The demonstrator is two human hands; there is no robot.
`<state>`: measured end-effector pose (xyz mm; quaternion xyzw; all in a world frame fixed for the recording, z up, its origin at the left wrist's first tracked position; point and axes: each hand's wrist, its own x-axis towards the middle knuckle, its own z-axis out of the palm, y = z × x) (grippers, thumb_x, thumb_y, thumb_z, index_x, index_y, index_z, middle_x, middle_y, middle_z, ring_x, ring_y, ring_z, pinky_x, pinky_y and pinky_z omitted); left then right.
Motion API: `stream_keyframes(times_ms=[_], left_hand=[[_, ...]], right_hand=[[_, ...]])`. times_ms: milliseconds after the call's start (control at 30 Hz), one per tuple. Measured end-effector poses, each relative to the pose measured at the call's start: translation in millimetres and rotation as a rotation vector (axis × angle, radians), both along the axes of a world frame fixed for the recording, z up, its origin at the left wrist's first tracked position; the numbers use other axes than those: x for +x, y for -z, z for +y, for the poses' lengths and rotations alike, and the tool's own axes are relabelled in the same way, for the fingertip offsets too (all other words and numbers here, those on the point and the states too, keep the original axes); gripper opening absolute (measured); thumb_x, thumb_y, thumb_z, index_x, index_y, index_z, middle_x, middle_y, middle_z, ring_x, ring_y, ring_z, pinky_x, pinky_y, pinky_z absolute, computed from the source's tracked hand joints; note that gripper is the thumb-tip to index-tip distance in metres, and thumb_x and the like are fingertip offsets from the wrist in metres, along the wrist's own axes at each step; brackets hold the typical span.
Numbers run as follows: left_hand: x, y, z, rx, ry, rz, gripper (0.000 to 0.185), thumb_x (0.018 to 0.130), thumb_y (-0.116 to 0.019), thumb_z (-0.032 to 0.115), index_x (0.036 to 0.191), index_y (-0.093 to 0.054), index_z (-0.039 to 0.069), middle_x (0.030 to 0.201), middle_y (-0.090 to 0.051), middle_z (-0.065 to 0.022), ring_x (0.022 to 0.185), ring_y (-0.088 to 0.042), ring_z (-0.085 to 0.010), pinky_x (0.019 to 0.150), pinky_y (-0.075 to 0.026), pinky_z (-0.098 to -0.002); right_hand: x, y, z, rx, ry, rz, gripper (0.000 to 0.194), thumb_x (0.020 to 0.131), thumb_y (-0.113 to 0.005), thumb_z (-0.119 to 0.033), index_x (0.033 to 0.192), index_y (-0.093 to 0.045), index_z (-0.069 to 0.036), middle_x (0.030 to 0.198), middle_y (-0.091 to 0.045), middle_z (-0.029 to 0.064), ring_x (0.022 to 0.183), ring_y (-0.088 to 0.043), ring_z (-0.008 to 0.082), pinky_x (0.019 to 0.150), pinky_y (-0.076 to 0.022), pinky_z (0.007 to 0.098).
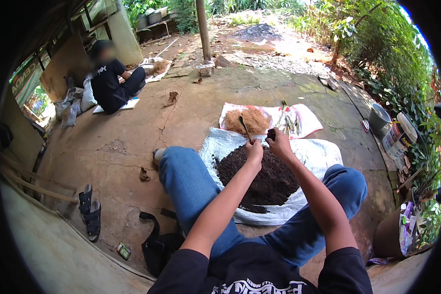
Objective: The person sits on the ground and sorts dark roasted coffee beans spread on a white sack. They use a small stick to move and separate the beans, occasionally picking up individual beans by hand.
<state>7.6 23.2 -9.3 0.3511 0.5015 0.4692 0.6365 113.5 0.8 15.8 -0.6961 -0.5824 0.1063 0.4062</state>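
My left hand [254, 151] is closed around the lower end of a long, narrow green leaf cutting [244, 126], which points up and to the left. Just right of it, my right hand [279, 142] holds a small dark clump [271, 134], perhaps soil, in its fingertips. Both hands are above a heap of dark soil [268, 183] on a white woven sack [323, 150]. Beyond them, a second sack [310, 119] bears a pile of brown coconut fibre [247, 120] on its left and several narrow leaf cuttings [289, 123] near its middle.
At the left back a person [112, 81] sits cross-legged on the concrete floor. A grey bucket [379, 117], a white paint pail [400, 136] and a brown bin [391, 235] stand along the right. Sandals [92, 213] and a black bag [161, 246] lie at the lower left. A wooden post [203, 33] rises behind.
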Motion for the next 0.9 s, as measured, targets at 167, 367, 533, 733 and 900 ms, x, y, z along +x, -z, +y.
stream_keyframes(times_ms=[167, 367, 533, 733, 900], left_hand=[[0.6, 14.3, 19.2, -0.048, 0.012, -0.001, 0.05, 0.082, -0.056, 0.029, 0.118, -0.049, -0.005, 0.118, -0.054, -0.0211, 0.11, -0.054, -0.0296, 0.091, -0.041, -0.0371], [0.5, 18.1, 20.1, -0.058, 0.119, -0.21, 0.051, 0.086, -0.054, 0.031, 0.121, -0.046, -0.005, 0.121, -0.053, -0.0189, 0.109, -0.054, -0.0271, 0.091, -0.042, -0.0346], [-8.5, 6.9, 10.6, -0.077, 0.253, -0.202, 0.052, 0.09, -0.049, 0.048, 0.123, -0.044, 0.008, 0.108, -0.057, -0.0087, 0.096, -0.057, -0.0182, 0.073, -0.048, -0.036], [-11.9, -2.1, 18.8, -0.072, 0.225, -0.213, 0.042, 0.093, -0.044, 0.049, 0.112, -0.055, 0.013, 0.099, -0.06, -0.0019, 0.085, -0.06, -0.015, 0.06, -0.049, -0.0305], [-9.4, -1.6, 23.9, -0.098, 0.211, -0.265, 0.045, 0.092, -0.045, 0.05, 0.111, -0.055, 0.011, 0.099, -0.061, -0.0034, 0.088, -0.061, -0.0166, 0.065, -0.052, -0.0334]], right_hand=[[-14.8, -11.1, -6.3, 0.087, -0.093, 0.042, 0.025, 0.075, -0.063, -0.01, 0.095, -0.059, 0.005, 0.083, -0.063, 0.0255, 0.082, -0.062, 0.0396, 0.072, -0.0483, 0.0414], [-20.6, -12.3, -6.5, -0.071, -0.159, 0.074, 0.024, 0.077, -0.055, -0.007, 0.099, -0.061, 0.003, 0.088, -0.065, 0.0225, 0.081, -0.064, 0.0321, 0.073, -0.049, 0.038], [-28.8, -9.0, -12.1, 0.027, -0.253, 0.085, 0.029, 0.074, -0.048, -0.003, 0.099, -0.058, 0.006, 0.089, -0.061, 0.0291, 0.086, -0.059, 0.0441, 0.075, -0.0468, 0.0449], [-31.0, -13.0, -11.1, 0.119, -0.212, 0.083, 0.038, 0.073, -0.046, 0.0, 0.109, -0.058, 0.005, 0.093, -0.06, 0.031, 0.087, -0.059, 0.044, 0.076, -0.0471, 0.0451], [-28.6, -19.4, -15.0, 0.111, -0.136, 0.066, 0.029, 0.076, -0.051, -0.001, 0.101, -0.064, 0.0, 0.09, -0.063, 0.0251, 0.082, -0.062, 0.0418, 0.075, -0.0485, 0.0442]])
